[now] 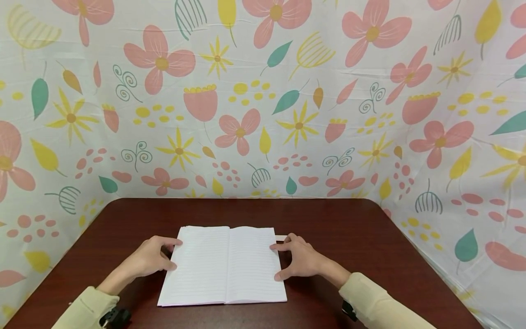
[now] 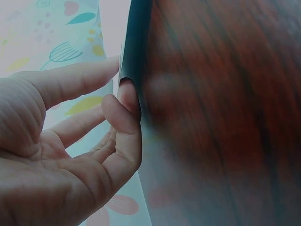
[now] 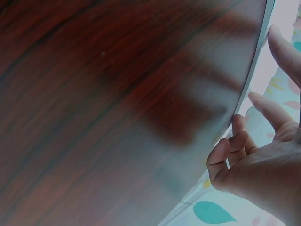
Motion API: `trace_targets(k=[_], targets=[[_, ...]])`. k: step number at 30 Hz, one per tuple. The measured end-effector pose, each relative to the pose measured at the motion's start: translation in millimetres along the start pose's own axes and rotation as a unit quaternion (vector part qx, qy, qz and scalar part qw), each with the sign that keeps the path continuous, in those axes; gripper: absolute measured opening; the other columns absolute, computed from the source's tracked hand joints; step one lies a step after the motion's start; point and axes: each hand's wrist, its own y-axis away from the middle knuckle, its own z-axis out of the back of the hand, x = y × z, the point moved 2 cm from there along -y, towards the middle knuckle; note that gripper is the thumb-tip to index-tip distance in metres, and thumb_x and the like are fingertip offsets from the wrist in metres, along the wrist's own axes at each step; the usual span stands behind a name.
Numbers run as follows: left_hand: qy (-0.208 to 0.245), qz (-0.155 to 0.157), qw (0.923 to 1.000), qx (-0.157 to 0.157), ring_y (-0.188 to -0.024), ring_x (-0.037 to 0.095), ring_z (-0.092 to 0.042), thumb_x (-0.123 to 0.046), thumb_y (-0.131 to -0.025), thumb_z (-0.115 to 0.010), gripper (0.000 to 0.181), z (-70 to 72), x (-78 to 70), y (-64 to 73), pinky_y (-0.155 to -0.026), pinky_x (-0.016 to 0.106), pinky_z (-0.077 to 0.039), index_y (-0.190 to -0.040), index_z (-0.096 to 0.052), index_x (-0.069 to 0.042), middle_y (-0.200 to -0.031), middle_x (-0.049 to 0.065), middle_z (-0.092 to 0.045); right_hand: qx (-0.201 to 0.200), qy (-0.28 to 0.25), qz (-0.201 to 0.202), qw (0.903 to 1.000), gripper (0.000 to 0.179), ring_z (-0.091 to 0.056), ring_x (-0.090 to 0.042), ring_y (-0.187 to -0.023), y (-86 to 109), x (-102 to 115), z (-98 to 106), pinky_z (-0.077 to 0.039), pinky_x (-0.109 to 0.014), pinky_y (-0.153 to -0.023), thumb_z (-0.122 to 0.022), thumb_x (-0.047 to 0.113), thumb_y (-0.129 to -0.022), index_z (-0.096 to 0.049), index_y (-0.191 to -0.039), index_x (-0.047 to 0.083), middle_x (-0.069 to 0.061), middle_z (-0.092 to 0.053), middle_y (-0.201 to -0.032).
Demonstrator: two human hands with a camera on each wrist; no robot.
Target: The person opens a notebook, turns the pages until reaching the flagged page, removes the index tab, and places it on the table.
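Observation:
An open notebook (image 1: 197,265) with lined white pages lies on the dark wooden table. At its left edge, my left hand (image 1: 149,257) holds it, with the thumb and index fingertips over the page. In the left wrist view, a curled finger of the left hand (image 2: 70,141) meets the notebook's dark edge (image 2: 137,47). My right hand (image 1: 302,258) rests its thumb and index fingertips on the right page's outer margin. The right wrist view shows the right hand (image 3: 268,150) with its outer fingers bent beside the edge. A narrow white strip (image 1: 281,237) sticks out by the right page, partly hidden by that hand.
The brown table (image 1: 246,212) spreads around the notebook. Behind it and along both sides hangs a white curtain (image 1: 263,68) printed with flowers and leaves. Each wrist carries a black device below a light sleeve (image 1: 88,306).

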Motion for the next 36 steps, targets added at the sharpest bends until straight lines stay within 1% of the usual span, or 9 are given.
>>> trace_targets(k=[4,8,15,23,29,36], targets=[[0.0,0.003,1.0,0.0,-0.073,0.02,-0.071,0.008,-0.076,-0.087,0.06,-0.3,0.4,-0.4,-0.064,0.036,-0.054,-0.133,-0.067,0.009,-0.106,0.014,-0.058,-0.001,0.0,0.002,1.0,0.077,-0.045,-0.03,-0.115,-1.8,1.5,-1.2,-0.037,-0.05,-0.085,-0.095,0.038,-0.077,-0.067,-0.144,0.012,-0.012,-0.051,-0.125],[0.003,0.011,0.9999,0.0,-0.074,0.021,-0.071,0.008,-0.076,-0.087,0.061,-0.9,2.7,-1.5,-0.066,0.038,-0.055,-0.133,-0.067,0.007,-0.108,0.014,-0.058,-0.003,0.001,-0.003,1.0,0.078,-0.045,-0.03,-0.118,-3.8,4.8,-2.9,-0.036,-0.052,-0.088,-0.095,0.039,-0.076,-0.068,-0.143,0.012,-0.012,-0.052,-0.126],[0.003,0.013,0.9999,0.001,-0.074,0.021,-0.07,0.008,-0.076,-0.087,0.061,-1.5,3.5,-2.4,-0.066,0.038,-0.054,-0.133,-0.067,0.007,-0.108,0.014,-0.058,-0.008,0.008,-0.003,0.9999,0.079,-0.045,-0.026,-0.112,-7.8,9.8,-6.1,-0.036,-0.049,-0.084,-0.096,0.041,-0.075,-0.069,-0.143,0.012,-0.008,-0.052,-0.119],[0.001,0.011,0.9999,0.001,-0.073,0.021,-0.071,0.008,-0.076,-0.087,0.06,-1.4,1.8,-2.2,-0.066,0.038,-0.055,-0.133,-0.067,0.007,-0.108,0.014,-0.058,-0.012,0.004,0.001,0.9999,0.078,-0.044,-0.024,-0.111,-14.1,14.0,-10.9,-0.033,-0.046,-0.082,-0.096,0.04,-0.075,-0.069,-0.143,0.014,-0.006,-0.051,-0.117],[-0.001,0.01,0.9999,0.0,-0.073,0.021,-0.07,0.007,-0.076,-0.087,0.061,-1.1,1.6,-2.0,-0.066,0.038,-0.055,-0.133,-0.067,0.007,-0.108,0.015,-0.058,-0.014,0.005,-0.002,0.9999,0.077,-0.044,-0.022,-0.109,-18.9,17.3,-14.8,-0.033,-0.045,-0.083,-0.097,0.041,-0.074,-0.07,-0.142,0.017,-0.004,-0.051,-0.117],[0.0,0.01,0.9999,0.001,-0.073,0.021,-0.071,0.007,-0.076,-0.087,0.06,-1.0,2.3,-2.7,-0.065,0.038,-0.055,-0.133,-0.068,0.007,-0.109,0.014,-0.058,-0.023,0.007,0.013,0.9996,0.077,-0.042,-0.021,-0.102,-23.9,23.2,-18.7,-0.032,-0.043,-0.079,-0.097,0.04,-0.073,-0.07,-0.141,0.016,-0.004,-0.051,-0.112]])
